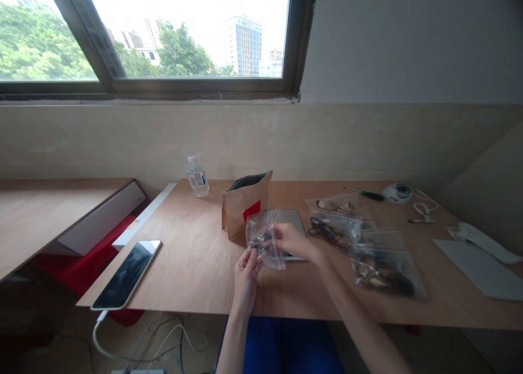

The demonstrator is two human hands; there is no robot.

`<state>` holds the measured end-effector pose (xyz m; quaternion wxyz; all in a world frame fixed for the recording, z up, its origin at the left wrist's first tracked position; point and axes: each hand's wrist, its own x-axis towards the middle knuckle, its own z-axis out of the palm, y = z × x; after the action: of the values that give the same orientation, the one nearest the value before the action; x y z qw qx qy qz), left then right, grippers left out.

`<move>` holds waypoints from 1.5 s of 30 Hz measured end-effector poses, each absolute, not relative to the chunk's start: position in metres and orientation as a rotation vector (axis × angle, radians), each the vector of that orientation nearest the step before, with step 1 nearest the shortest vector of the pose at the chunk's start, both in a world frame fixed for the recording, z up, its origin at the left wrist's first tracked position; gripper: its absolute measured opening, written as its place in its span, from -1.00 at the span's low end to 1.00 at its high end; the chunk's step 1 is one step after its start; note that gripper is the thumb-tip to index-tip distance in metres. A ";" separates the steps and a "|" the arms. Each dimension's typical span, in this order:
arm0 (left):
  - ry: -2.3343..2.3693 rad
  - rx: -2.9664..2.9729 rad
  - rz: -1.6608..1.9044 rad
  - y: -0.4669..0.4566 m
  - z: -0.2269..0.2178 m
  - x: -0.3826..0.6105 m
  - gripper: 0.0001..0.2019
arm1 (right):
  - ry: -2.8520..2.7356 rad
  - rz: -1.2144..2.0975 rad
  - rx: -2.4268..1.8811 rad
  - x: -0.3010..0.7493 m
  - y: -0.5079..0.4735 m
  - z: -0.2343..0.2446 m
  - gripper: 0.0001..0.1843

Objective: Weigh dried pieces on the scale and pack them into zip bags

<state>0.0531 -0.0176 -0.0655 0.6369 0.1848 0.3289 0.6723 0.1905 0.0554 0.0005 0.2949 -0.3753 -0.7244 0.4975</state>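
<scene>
A clear zip bag (263,221) with a red seal line is held over the front middle of the table. My left hand (247,262) is closed, thumb and fingers pinching the bag's lower left edge. From the right, my right hand (294,240) has its bent fingers inside the bag, past the seal line. They close around a small dark item whose kind I cannot make out. Just behind the bag stands a brown paper pouch (245,205), open at the top, with a red patch. A flat silver-grey device (292,216) lies partly hidden under my right hand.
Several filled zip bags (379,270) lie to the right. Beyond them are a screwdriver (371,195), a white dome camera (397,192) and a white glove (482,240). A water bottle (198,178) stands at the back left. A cabled phone (127,276) lies at the left edge.
</scene>
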 end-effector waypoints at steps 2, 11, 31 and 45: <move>0.769 0.386 1.558 -0.017 -0.066 0.054 -0.76 | -1.884 1.322 -0.962 0.192 0.055 0.003 -0.74; 0.813 0.224 1.658 -0.017 -0.066 0.059 -0.67 | -1.748 1.288 -0.847 0.211 0.063 0.027 -0.73; 0.837 0.170 1.657 -0.021 -0.066 0.047 -0.70 | -2.065 0.406 -0.591 0.156 0.131 0.093 -0.84; 0.835 0.176 1.675 -0.019 -0.076 0.042 -0.71 | -1.911 0.555 -0.576 0.158 0.125 0.068 -0.82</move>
<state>0.0416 -0.0187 -0.0759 0.5898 0.0756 0.3585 0.7197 0.1577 0.1246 0.0684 0.5097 -0.2392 -0.7937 0.2303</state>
